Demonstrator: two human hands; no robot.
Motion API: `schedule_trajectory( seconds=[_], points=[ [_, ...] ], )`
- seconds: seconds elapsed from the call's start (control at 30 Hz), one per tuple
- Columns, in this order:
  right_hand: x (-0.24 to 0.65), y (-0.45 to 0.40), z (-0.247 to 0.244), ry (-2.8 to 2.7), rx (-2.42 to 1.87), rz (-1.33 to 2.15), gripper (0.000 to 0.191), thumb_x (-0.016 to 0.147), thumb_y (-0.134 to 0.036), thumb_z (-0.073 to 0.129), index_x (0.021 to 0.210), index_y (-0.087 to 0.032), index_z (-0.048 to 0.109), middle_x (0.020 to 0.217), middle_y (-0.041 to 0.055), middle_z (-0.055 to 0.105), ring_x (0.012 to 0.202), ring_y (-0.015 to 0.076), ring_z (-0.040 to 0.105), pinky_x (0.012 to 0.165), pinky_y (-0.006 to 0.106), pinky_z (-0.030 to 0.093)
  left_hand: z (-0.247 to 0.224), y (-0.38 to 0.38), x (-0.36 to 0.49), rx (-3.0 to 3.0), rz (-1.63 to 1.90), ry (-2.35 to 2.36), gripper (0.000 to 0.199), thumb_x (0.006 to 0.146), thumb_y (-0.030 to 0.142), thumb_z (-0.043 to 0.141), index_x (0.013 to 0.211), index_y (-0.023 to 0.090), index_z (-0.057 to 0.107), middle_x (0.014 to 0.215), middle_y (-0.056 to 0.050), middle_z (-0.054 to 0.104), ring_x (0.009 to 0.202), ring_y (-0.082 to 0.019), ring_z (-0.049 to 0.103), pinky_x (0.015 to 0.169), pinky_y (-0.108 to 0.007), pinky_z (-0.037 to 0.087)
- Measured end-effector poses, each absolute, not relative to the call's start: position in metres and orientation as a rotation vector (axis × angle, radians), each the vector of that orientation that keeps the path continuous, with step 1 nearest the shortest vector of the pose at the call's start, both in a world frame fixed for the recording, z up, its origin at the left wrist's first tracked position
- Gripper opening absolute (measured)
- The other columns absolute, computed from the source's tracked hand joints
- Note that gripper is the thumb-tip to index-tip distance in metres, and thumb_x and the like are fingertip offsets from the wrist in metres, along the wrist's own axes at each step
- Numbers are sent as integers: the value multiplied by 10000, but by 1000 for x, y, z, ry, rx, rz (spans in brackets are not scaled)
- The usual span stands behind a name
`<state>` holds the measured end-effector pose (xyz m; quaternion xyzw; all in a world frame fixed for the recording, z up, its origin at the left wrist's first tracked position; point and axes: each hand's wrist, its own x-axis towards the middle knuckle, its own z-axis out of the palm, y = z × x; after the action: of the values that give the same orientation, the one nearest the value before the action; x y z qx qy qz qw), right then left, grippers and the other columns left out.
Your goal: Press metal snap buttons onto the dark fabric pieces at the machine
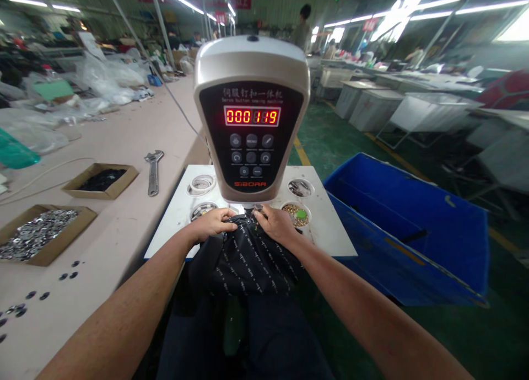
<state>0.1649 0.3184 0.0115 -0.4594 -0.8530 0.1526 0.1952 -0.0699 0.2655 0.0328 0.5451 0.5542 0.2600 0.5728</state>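
Note:
A black fabric piece with rows of white lettering (256, 258) hangs over the front edge of the white machine table (326, 234) toward my lap. My left hand (212, 223) pinches its upper edge on the left. On the right, my right hand (275, 222) grips the same edge, fingers close to the machine's working point. Above both hands stands the button sewing machine (252, 65), its red display reading 000119. The machine's head hides the spot where the fabric meets the tool.
Round wells in the table hold small metal parts (294, 215) and rings (201, 183). Left, a bench carries a wrench (154, 173), a box of metal snaps (37, 234), a box of dark pieces (103, 180) and loose snaps (31, 295). A blue bin (413, 220) stands right.

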Motion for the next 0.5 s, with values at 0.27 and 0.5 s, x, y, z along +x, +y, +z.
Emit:
schedule_trajectory(
  seconds=[0.27, 0.5],
  points=[
    [165, 316, 14, -2398, -1295, 416, 321, 1012, -423, 478, 1151, -226, 690, 938, 67, 779, 840, 227, 714, 683, 274, 363, 35, 264, -68, 1294, 620, 1310, 477, 620, 419, 776, 1001, 167, 640, 907, -40, 734, 919, -266, 687, 839, -359, 492],
    [164, 318, 21, -2324, -1229, 530, 287, 995, -380, 517, 1120, -218, 718, 971, 67, 781, 875, 215, 713, 739, 260, 420, 38, 261, -64, 1378, 665, 1387, 424, 633, 382, 717, 994, 164, 674, 978, -58, 753, 998, -287, 684, 879, -362, 495]
  ],
)
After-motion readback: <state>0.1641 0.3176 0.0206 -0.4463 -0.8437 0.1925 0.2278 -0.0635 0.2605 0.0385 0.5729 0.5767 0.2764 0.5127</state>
